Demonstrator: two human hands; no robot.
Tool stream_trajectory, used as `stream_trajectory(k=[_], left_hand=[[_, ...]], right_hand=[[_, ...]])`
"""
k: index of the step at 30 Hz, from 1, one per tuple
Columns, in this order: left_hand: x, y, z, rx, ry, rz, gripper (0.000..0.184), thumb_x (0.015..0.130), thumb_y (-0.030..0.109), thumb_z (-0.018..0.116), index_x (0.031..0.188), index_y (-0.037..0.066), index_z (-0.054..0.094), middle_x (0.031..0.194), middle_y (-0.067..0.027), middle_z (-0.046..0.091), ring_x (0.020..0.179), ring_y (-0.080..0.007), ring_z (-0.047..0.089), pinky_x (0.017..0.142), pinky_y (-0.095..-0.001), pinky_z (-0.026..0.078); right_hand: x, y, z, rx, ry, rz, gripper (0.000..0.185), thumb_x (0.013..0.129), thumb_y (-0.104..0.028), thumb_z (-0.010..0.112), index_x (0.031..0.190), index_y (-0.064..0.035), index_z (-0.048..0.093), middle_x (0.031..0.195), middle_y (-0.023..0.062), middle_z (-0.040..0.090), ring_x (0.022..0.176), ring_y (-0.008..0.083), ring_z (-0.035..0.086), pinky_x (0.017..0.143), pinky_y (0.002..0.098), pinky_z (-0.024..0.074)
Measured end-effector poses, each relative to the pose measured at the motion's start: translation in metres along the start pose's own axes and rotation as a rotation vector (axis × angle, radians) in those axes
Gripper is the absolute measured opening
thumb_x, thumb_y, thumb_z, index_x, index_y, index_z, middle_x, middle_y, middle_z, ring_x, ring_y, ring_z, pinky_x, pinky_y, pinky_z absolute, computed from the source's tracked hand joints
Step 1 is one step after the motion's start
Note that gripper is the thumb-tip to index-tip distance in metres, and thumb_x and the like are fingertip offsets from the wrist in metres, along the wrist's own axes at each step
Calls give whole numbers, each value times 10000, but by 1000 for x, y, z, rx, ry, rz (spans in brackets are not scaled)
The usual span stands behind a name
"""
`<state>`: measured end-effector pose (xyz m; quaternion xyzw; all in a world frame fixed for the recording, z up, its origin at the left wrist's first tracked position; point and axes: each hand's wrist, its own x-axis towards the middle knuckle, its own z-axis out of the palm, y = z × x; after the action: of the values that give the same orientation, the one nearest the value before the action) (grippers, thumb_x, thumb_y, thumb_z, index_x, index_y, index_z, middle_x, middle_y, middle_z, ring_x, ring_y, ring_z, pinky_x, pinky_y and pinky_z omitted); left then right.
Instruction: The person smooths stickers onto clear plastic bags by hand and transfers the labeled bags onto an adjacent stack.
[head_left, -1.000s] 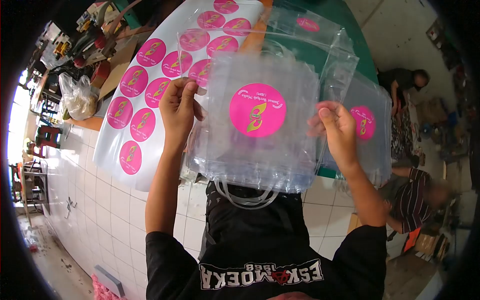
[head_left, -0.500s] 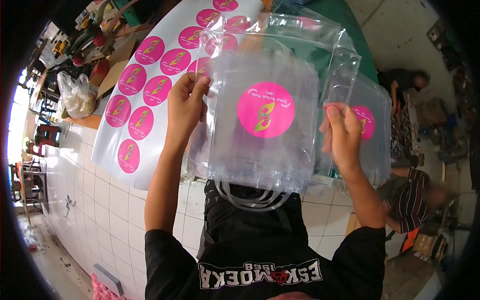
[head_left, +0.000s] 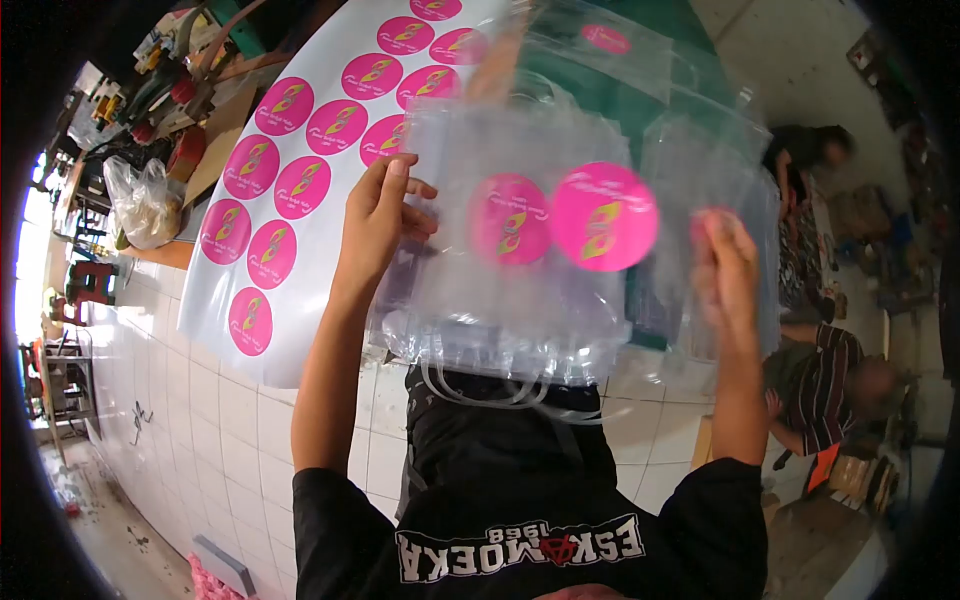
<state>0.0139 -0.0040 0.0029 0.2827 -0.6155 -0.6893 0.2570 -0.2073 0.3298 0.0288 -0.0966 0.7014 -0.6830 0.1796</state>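
My right hand (head_left: 728,270), slightly blurred, is closed on the right edge of a clear plastic bag with a round pink sticker (head_left: 605,217). This bag hangs over the right part of a stack of clear bags, whose top one shows another pink sticker (head_left: 512,220). At the stack's left edge, my left hand (head_left: 388,212) has its thumb raised and its fingers apart, with nothing visibly gripped. Clear looped handles (head_left: 480,385) stick out at the near edge of the stack.
A white sheet of pink round stickers (head_left: 303,187) lies at the left on a green-topped table (head_left: 660,30). Another clear bag with a pink label (head_left: 606,39) lies at the far side. Past it at left is a knotted plastic bag (head_left: 150,205). A person in a striped shirt (head_left: 828,390) is at right.
The upper bag has shifted right with my right hand, so its sticker now sits beside the one on the stack. My left hand's fingers have spread apart.
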Motion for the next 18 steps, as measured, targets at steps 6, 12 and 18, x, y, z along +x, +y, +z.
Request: stream_trajectory(k=[6, 12, 18], left_hand=[[2, -28, -4, 214, 26, 65, 392, 1042, 240, 690, 1341, 0, 609, 996, -107, 730, 665, -138, 685, 583, -280, 549], [13, -38, -16, 694, 197, 472, 457, 937, 228, 806, 1296, 3, 636, 1059, -134, 716, 819, -217, 701, 702, -357, 561], [21, -29, -28, 1019, 228, 326, 596, 805, 368, 911, 1179, -38, 686, 1077, -195, 714, 982, -329, 711, 843, -410, 568]], right_hand=[[43, -6, -177, -57, 213, -10, 311, 1052, -349, 706, 1208, -80, 700, 1111, -16, 684, 675, -25, 506, 465, 145, 298], [88, -1, -253, -543, 41, 243, 489, 1064, -403, 676, 1392, -43, 639, 1295, 66, 666, 1101, 113, 629, 905, 282, 530], [61, -10, -143, -791, 31, -472, 519, 1046, -313, 705, 1465, -26, 597, 1316, 172, 701, 1130, 223, 710, 988, 353, 547]])
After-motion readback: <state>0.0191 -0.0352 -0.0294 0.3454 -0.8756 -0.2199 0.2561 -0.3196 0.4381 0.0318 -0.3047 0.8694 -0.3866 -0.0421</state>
